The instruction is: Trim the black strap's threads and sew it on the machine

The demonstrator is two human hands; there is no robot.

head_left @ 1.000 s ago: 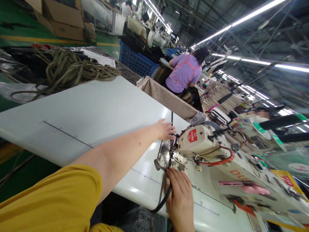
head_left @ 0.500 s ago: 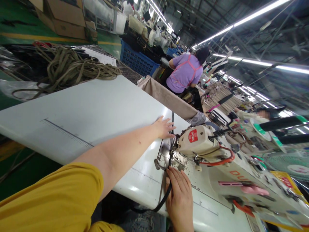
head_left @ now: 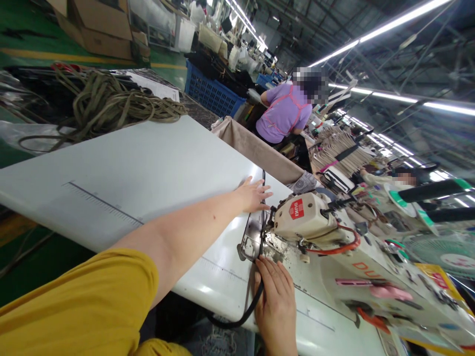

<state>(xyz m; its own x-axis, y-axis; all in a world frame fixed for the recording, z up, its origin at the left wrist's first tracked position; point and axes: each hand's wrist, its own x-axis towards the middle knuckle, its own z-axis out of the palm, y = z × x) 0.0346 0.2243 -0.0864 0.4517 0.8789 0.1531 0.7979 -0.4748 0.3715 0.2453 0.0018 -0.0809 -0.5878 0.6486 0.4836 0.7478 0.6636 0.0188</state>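
A narrow black strap (head_left: 254,302) runs under the needle area of a sewing machine (head_left: 297,217) and across its metal plate (head_left: 252,236). Its near part curves off the table's front edge toward my lap. My right hand (head_left: 276,299) rests on the table just before the plate, fingers together, with the strap held between thumb and fingers. Beyond the needle, my left hand (head_left: 254,195) lies flat with its fingers spread, their tips beside and over the strap's far part. The needle itself is hidden by the machine head.
The white table (head_left: 148,153) has printed rulers. A heap of olive cord (head_left: 107,104) lies at its far left. Behind stand a fabric-lined bin (head_left: 256,146), a blue crate (head_left: 211,91) and a person in purple (head_left: 284,113). Thread cones (head_left: 403,198) are at right.
The strap's far end has shifted slightly to the left. Both hands stay almost where they were.
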